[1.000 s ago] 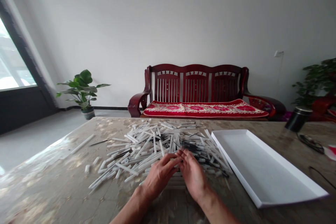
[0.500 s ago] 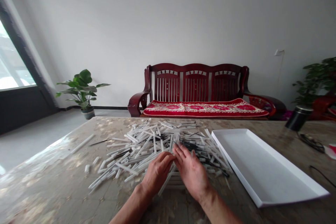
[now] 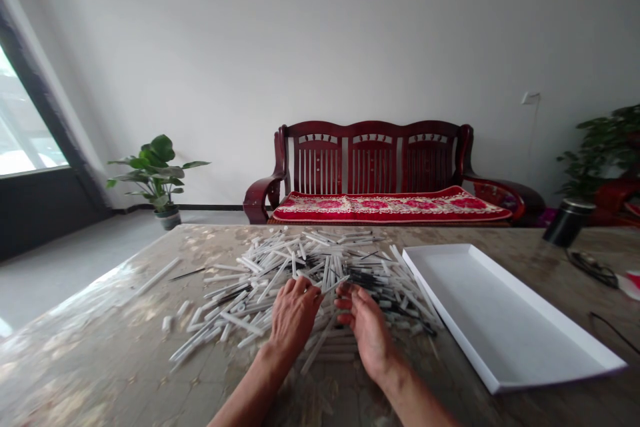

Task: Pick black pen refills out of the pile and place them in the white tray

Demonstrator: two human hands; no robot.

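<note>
Over the near side of a pile of pen parts [image 3: 270, 267], my left hand [image 3: 296, 313] is closed around a thin white pen [image 3: 336, 285], whose pointed end sticks out to the right. Close to that tip, my right hand [image 3: 371, 330] has its fingers curled and its thumb and forefinger together; what they pinch, if anything, is too small to make out. White barrels, short white caps [image 3: 167, 323] and dark refills [image 3: 367, 278] lie mixed about both hands. Several white barrels [image 3: 335, 349] lie side by side beneath and between my wrists.
A shallow white tray [image 3: 500, 307] stands right of the pile on the patterned table [image 3: 125, 360]. Farther right are a black cylinder [image 3: 569, 222] and a dark cable [image 3: 593, 270]. A red wooden bench [image 3: 373, 160] stands behind the table, with a potted plant [image 3: 163, 173] to its left.
My hands have moved apart from near touching. The pen's pointed end now shows beyond my left hand, and my right hand's fingers have curled from stretched out.
</note>
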